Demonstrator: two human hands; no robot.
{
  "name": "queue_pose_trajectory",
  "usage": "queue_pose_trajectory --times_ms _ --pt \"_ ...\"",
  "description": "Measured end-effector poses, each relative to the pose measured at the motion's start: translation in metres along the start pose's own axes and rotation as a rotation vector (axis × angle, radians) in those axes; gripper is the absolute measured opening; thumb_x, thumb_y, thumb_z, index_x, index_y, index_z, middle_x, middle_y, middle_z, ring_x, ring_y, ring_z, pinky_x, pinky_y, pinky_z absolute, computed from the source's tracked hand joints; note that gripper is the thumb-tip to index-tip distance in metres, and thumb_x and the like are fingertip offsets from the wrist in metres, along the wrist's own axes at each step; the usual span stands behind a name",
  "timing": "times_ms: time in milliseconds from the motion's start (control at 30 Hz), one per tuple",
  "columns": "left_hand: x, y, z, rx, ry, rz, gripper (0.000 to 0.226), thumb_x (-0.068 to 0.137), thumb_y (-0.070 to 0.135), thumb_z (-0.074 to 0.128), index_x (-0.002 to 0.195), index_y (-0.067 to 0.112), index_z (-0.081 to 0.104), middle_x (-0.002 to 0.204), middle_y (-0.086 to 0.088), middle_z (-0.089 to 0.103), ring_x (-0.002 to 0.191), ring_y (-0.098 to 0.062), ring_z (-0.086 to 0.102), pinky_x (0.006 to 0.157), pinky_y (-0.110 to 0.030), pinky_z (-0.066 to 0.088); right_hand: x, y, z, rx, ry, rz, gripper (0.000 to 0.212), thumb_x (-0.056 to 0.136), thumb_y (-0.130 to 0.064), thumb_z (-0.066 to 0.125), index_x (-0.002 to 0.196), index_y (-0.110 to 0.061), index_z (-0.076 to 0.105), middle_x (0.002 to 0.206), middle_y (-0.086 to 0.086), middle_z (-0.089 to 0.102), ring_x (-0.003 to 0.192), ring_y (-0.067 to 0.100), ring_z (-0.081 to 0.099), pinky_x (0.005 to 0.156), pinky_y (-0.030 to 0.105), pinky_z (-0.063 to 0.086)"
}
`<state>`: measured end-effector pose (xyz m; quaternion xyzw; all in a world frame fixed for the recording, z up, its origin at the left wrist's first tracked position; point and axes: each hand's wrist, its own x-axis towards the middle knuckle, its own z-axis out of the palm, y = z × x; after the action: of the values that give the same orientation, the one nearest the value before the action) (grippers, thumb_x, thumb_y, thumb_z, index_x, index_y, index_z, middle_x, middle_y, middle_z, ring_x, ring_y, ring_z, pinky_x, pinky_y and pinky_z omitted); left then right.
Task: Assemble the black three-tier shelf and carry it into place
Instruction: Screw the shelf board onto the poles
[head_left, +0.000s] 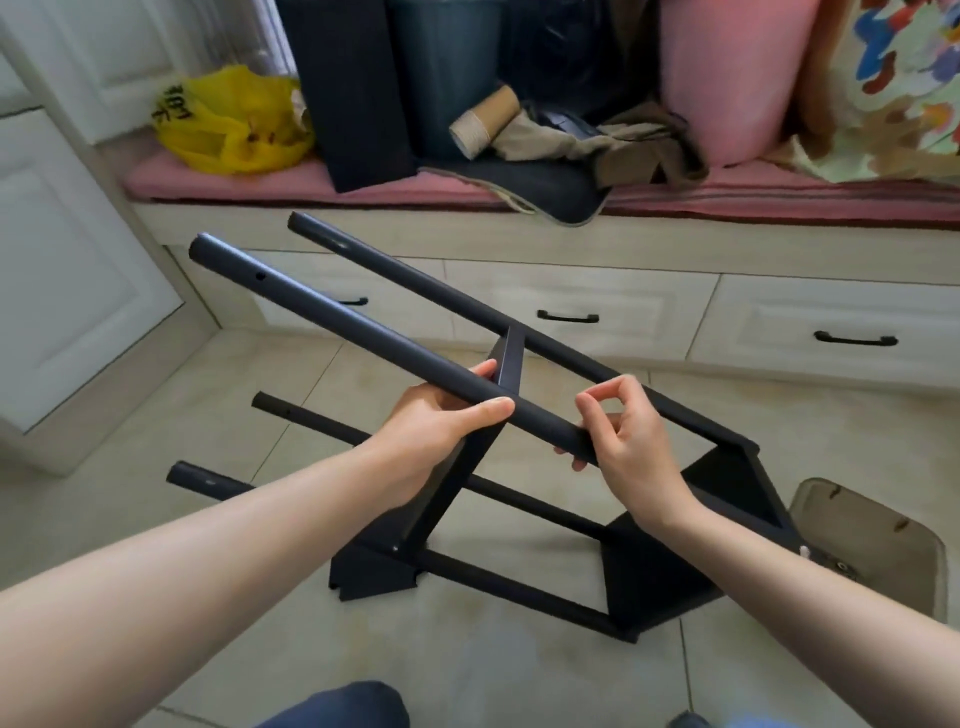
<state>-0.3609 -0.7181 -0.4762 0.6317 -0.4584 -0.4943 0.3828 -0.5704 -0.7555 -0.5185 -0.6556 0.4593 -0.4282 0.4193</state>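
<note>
A translucent plastic tray (878, 525) is sitting toward the right edge of the tiled floor (260, 623), holding a few bits too small to identify. A crumpled yellow plastic bag (228, 122) is lying at the left end of the pink-cushioned bench (311, 182), its contents hidden. The black metal shelf frame (649, 577) is lying tilted mid-floor. The left hand (436, 415) is gripping its upper black round tube (332, 317), thumb on top. The right hand (628, 431) is curling its lower fingers under the tube's near end, thumb and forefinger tips meeting; whether they are pinching anything, I cannot tell.
</note>
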Motion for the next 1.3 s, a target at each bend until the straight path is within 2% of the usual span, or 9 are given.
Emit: queue_pose_trajectory --times_ms 133,300,400,567,767,1033,1133,1233,1300 --pt "-0.009 -0.025 -0.025 -0.07 -0.007 -0.037 0.059 0.067 0.048 0.08 0.123 0.052 0.062 0.135 0.006 0.065 0.14 -0.022 0.046 0.123 -0.055 0.025 0.002 -0.002 0.024 -0.064 -0.03 -0.018 0.012 0.101 -0.032 0.053 0.097 -0.022 0.048 0.068 0.003 0.073 0.059 0.018 0.07 0.067 0.045 0.06" --pt "-0.016 -0.054 -0.049 -0.249 0.029 -0.072 0.062 0.065 0.038 0.083 0.124 0.039 0.066 0.128 0.001 0.07 0.131 -0.019 0.056 0.12 -0.044 0.035 0.009 -0.005 0.058 -0.155 -0.038 -0.014 0.013 0.099 -0.037 0.056 0.093 -0.029 0.048 0.064 0.004 0.071 0.057 0.017 0.069 0.071 0.052 0.057" --pt "-0.019 -0.076 -0.059 -0.269 0.049 -0.069 0.059 0.066 0.042 0.083 0.122 0.039 0.066 0.12 0.008 0.074 0.122 -0.011 0.063 0.117 -0.036 0.039 0.009 0.002 0.076 -0.227 -0.074 -0.059 0.012 0.098 -0.04 0.056 0.094 -0.032 0.048 0.062 0.0 0.07 0.058 0.012 0.068 0.071 0.05 0.057" --pt "-0.018 -0.093 -0.065 -0.384 0.145 -0.062 0.059 0.062 0.038 0.083 0.118 0.034 0.068 0.121 0.0 0.074 0.124 -0.018 0.063 0.114 -0.038 0.043 0.021 0.004 0.097 -0.357 -0.059 -0.085 0.016 0.098 -0.047 0.052 0.096 -0.032 0.048 0.057 -0.006 0.068 0.059 0.01 0.066 0.073 0.045 0.055" --pt "-0.021 -0.104 -0.063 -0.446 0.216 -0.045 0.057 0.055 0.044 0.086 0.111 0.038 0.074 0.115 0.005 0.076 0.117 -0.013 0.067 0.106 -0.032 0.048 0.025 0.002 0.103 -0.418 -0.104 -0.146 0.017 0.098 -0.046 0.051 0.099 -0.029 0.048 0.053 -0.006 0.065 0.056 0.009 0.065 0.072 0.042 0.054" --pt "-0.049 -0.141 -0.069 -0.562 0.2 -0.069 0.058 0.061 0.041 0.093 0.116 0.038 0.076 0.126 0.0 0.072 0.122 -0.01 0.064 0.095 -0.017 0.052 0.0 0.005 0.117 -0.417 -0.218 -0.186 0.018 0.098 -0.046 0.049 0.099 -0.028 0.047 0.059 -0.002 0.068 0.06 0.018 0.066 0.07 0.042 0.054" --pt "-0.06 -0.146 -0.071 -0.575 0.22 -0.075 0.047 0.072 0.03 0.087 0.118 0.031 0.076 0.126 -0.003 0.072 0.123 -0.014 0.064 0.104 -0.028 0.051 -0.008 0.004 0.122 -0.393 -0.237 -0.177 0.017 0.098 -0.046 0.05 0.099 -0.029 0.046 0.062 -0.002 0.069 0.062 0.018 0.067 0.071 0.043 0.054" --pt "-0.073 -0.147 -0.075 -0.548 0.222 -0.126 0.056 0.08 0.023 0.078 0.132 0.009 0.064 0.128 -0.01 0.07 0.125 -0.021 0.063 0.114 -0.042 0.043 -0.016 0.003 0.124 -0.378 -0.26 -0.139 0.018 0.098 -0.046 0.052 0.1 -0.028 0.048 0.065 -0.002 0.071 0.066 0.018 0.069 0.073 0.045 0.055" --pt "-0.08 -0.146 -0.075 -0.531 0.23 -0.179 0.057 0.078 0.024 0.078 0.129 0.003 0.064 0.123 -0.011 0.072 0.121 -0.021 0.066 0.114 -0.043 0.043 -0.022 0.002 0.123 -0.356 -0.288 -0.103 0.018 0.097 -0.045 0.054 0.101 -0.028 0.05 0.068 -0.003 0.071 0.069 0.017 0.07 0.074 0.046 0.056"
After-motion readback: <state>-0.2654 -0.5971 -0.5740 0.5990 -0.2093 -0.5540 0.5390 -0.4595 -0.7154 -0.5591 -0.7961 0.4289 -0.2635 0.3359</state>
